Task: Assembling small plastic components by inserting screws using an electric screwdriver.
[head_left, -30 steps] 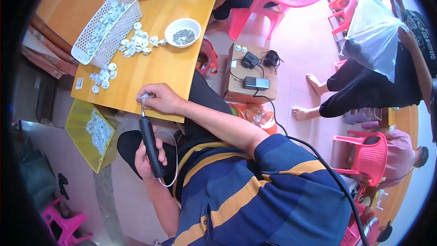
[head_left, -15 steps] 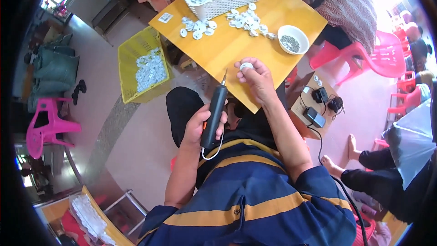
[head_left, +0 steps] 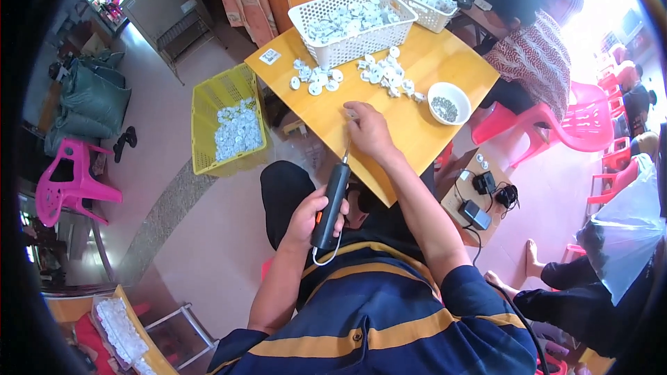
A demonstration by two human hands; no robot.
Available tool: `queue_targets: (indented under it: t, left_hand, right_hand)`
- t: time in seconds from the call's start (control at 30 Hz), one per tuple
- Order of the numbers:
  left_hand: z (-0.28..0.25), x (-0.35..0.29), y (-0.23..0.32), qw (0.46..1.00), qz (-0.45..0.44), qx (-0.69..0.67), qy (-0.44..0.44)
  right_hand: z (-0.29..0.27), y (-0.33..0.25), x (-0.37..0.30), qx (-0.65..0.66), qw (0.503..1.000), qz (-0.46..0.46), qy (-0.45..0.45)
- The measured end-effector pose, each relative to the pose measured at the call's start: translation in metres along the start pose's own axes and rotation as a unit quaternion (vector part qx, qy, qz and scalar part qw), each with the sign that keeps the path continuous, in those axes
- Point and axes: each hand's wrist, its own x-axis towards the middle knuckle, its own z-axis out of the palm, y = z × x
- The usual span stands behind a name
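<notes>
The left hand is closed around the black handle of a powered screwdriver, with the thumb laid along its side near an orange switch. The tool is upright to slightly tilted, its metal bit crossing the near-left edge of the tabletop and ending close by the right hand. Contact between bit and fingers cannot be confirmed. A white cord loops from the handle's lower end.

The right hand is over the tabletop, inside the near-left edge, with fingers bent and fingertips drawn together. Something small and pale shows at the fingertips; it is mostly hidden, so I cannot tell whether it is gripped.

White round parts lie loose toward the left corner of the tabletop, near a printed label. A second group of white parts lies farther right, in front of a perforated white basket filled with similar parts along the far edge. A smaller white basket stands beside it.

Toward the right corner, near the near-right edge, sits a white bowl containing small metal pieces. A yellow crate holding white parts stands below and beyond the left corner.
</notes>
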Motion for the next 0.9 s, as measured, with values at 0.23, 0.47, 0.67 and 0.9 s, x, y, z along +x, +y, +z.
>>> queue_targets:
  t: [0.23,0.47,0.67,0.9]
  left_hand:
    - [0.0,-0.001,0.003,1.0,0.008,0.018,0.012]
    - [0.001,0.002,0.002,1.0,0.001,0.01,0.014]
    - [0.005,0.002,0.003,1.0,-0.006,0.018,0.019]
    - [0.003,0.0,0.0,0.999,-0.007,0.022,0.024]
  right_hand:
    - [-0.016,-0.01,0.015,-0.013,0.999,0.023,0.023]
    - [-0.146,0.012,0.03,-0.171,0.981,0.047,0.075]
    - [-0.193,0.071,0.044,-0.365,0.922,0.12,-0.042]
    - [-0.168,0.105,0.037,-0.402,0.903,0.148,-0.039]
